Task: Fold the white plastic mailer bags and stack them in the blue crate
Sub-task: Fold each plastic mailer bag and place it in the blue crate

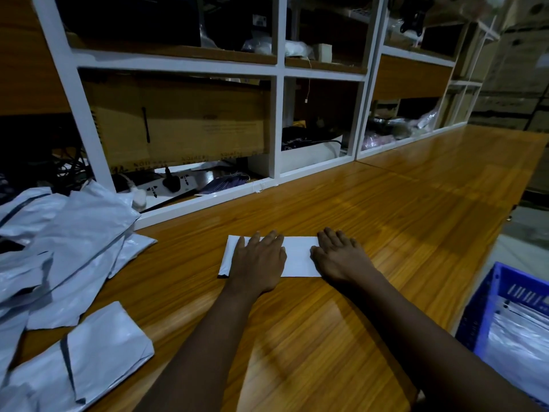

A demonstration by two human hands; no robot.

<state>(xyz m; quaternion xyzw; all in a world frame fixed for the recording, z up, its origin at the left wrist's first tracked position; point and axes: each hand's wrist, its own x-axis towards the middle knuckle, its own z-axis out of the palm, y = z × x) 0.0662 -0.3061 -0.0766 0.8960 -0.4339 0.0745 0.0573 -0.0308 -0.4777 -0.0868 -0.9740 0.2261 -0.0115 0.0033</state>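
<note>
Both the left hand [258, 263] and right hand [337, 257] press flat, grip wide, on a folded mailer [298, 257] mid-surface. Folded ones already fill the blue crate [487, 307]; a heap [65, 251] waits unfolded.

View: a single wide-angle camera worn on the person's head.
Position: above the near edge of the surface [326, 337], with both forearms entering from the bottom of the frame.
Direction: forward and down, across the surface toward the white shelf frame [277, 114] at the back.
Nearness: close; the left hand [257, 261] and right hand [338, 257] lie at arm's length, just below frame centre.
Lens effect: the shelf bars lean and splay outward, and the surface runs off toward the upper right.
Left edge: cuts through the loose pile of mailer bags [68, 239].
Lower right corner: cuts through the blue crate [475, 307], seen from above.
</note>
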